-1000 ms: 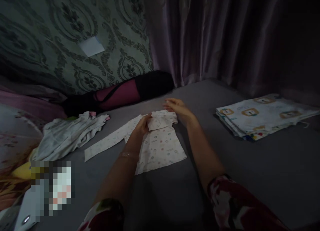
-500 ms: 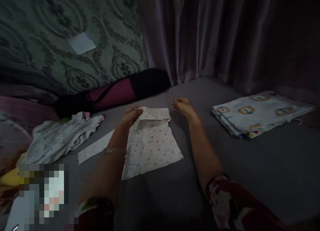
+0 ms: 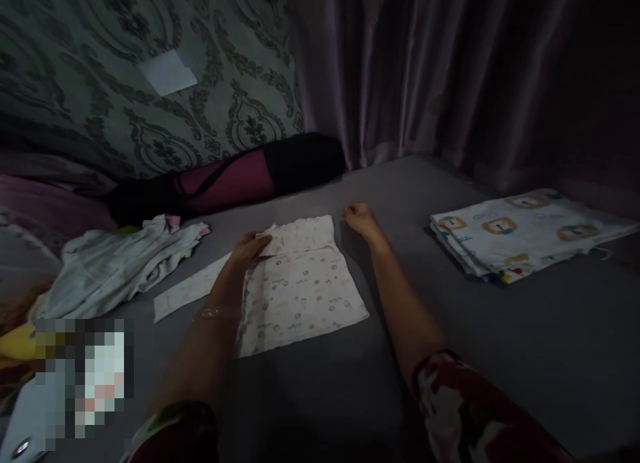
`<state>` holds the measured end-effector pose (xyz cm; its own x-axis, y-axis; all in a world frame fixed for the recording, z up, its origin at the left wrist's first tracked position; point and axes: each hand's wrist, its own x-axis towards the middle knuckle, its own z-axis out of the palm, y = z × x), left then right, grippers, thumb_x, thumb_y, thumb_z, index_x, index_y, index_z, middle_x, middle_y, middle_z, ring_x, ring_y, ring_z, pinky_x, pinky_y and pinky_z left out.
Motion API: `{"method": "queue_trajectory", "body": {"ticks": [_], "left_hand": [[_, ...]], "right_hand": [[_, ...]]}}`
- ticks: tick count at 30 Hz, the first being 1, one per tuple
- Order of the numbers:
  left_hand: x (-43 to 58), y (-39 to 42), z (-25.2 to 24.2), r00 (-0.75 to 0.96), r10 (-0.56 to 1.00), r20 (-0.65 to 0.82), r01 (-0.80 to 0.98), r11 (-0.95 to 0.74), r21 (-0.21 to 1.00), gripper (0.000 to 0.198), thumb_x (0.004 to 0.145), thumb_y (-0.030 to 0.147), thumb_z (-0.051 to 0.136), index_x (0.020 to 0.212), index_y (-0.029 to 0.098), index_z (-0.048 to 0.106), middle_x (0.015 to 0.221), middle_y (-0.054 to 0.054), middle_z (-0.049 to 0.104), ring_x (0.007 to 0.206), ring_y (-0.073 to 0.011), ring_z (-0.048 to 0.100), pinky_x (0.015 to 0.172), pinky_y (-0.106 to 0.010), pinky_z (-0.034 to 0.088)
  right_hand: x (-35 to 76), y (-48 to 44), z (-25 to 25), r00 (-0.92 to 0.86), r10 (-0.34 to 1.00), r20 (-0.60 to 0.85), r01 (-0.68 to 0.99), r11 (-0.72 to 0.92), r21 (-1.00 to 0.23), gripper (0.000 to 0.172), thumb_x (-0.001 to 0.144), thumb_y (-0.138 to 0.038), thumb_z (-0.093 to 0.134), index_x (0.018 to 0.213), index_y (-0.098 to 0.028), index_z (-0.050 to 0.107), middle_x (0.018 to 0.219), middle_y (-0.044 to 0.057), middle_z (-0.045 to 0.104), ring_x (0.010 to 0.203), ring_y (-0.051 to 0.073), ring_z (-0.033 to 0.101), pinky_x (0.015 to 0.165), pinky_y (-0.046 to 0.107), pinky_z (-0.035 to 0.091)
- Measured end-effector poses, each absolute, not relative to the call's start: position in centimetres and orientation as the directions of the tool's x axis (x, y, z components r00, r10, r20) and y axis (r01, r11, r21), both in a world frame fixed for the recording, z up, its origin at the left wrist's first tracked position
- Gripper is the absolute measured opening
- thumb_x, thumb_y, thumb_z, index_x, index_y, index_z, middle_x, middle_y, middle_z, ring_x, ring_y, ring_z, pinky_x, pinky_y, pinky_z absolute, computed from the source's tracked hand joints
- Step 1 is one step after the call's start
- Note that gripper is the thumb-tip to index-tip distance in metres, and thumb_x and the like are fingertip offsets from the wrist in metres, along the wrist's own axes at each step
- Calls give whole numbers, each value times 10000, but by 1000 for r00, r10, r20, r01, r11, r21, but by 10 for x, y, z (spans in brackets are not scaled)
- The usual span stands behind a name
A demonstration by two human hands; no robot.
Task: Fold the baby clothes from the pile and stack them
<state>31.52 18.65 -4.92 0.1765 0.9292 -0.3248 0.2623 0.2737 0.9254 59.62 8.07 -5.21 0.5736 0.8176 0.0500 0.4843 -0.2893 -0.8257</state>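
Note:
A small white baby shirt [image 3: 305, 296] with a tiny printed pattern lies spread on the grey bed sheet. Its top part is folded over, and one long sleeve [image 3: 187, 289] sticks out to the left under my forearm. My left hand [image 3: 251, 248] pinches the cloth at the upper left corner of the shirt. Just off the upper right corner, my right hand [image 3: 360, 219] hovers with its fingers curled in. I see nothing between them, and the hand does not touch the shirt.
Folded white printed cloths [image 3: 520, 233] lie in a stack on the right. Crumpled pale clothes [image 3: 125, 263] are heaped at the left. Along the wall runs a long black and pink bag [image 3: 230, 179]. A purple curtain [image 3: 385, 69] hangs behind the bed's far edge.
The folded top part of the shirt now lies flatter and wider. My left hand has shifted slightly left and down with the cloth. My right hand's fingers have curled in tighter.

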Motion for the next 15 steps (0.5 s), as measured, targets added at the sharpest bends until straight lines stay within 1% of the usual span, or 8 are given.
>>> {"method": "queue_trajectory", "body": {"ticks": [3,5,7,9,11,12,15], "left_hand": [[315,184,-50,177,932,-315,277,260,925,338,585,244,810,822,156,586,626,45,550,553,-98,539,574,-281,573],[316,184,-52,146,945,-294,320,236,918,290,610,226,792,782,156,569,581,53,513,523,-92,517,560,-259,550],[317,185,-56,124,959,-254,372,192,908,240,642,212,753,770,162,556,544,62,477,498,-95,500,537,-237,514],[317,186,-60,118,973,-199,422,132,897,196,674,209,701,804,167,560,549,60,475,506,-107,503,533,-226,481],[316,189,-65,106,986,-126,485,59,873,198,689,214,657,861,170,571,600,46,511,553,-122,529,559,-224,462],[315,190,-68,104,991,-82,520,16,854,215,692,219,646,890,171,578,637,34,537,591,-131,547,584,-225,459],[310,195,-76,120,992,30,628,-99,772,255,713,242,634,956,179,589,733,-2,591,711,-165,593,661,-241,458]], "right_hand": [[575,85,-54,460,883,94,663,-272,-697,277,919,-188,421,1031,-161,673,962,98,711,947,193,644,804,245,458],[557,88,-56,349,931,106,754,-212,-621,351,943,-196,369,1171,-127,625,1146,148,670,1085,211,602,920,272,427],[539,89,-62,270,955,123,830,-166,-532,435,962,-227,332,1317,-64,523,1364,193,535,1270,239,477,1054,312,334],[527,88,-70,240,963,125,880,-161,-446,530,980,-292,297,1420,-13,392,1506,206,360,1402,273,297,1140,368,208],[521,86,-79,236,967,94,903,-182,-390,607,989,-361,260,1473,5,288,1563,197,239,1448,290,177,1166,408,132],[520,86,-82,235,969,75,909,-192,-370,632,990,-386,245,1484,8,260,1575,191,206,1455,292,151,1169,416,116],[522,86,-91,235,971,50,926,-208,-315,665,987,-420,232,1493,11,238,1586,183,169,1459,287,132,1169,415,110]]}}
